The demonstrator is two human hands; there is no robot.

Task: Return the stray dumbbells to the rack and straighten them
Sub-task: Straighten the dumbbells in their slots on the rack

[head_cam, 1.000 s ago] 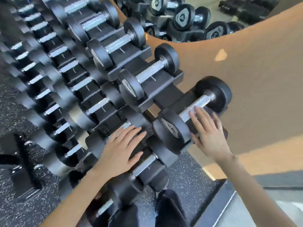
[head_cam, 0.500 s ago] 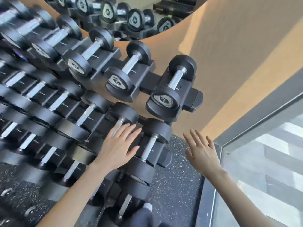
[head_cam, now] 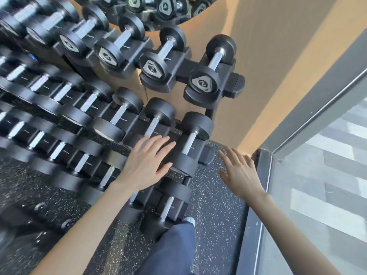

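Here, in the head view, the dumbbell rack point(head_cam: 235, 84) carries 3 tiers of black dumbbells in its cradles. The left hand point(head_cam: 146, 165) lies flat, fingers spread, on the second dumbbell from the end point(head_cam: 154, 124) in the middle tier, beside the end dumbbell point(head_cam: 191, 141), covering its near head and part of the handle without gripping. The right hand point(head_cam: 240, 171) hangs open with fingers spread above the speckled rubber floor point(head_cam: 216, 215), apart from the rack and holding nothing. On the top tier, the last dumbbell point(head_cam: 212, 66) sits in its cradle marked 2. A trouser leg point(head_cam: 174, 249) shows below, a grey window frame point(head_cam: 258, 195) at right.
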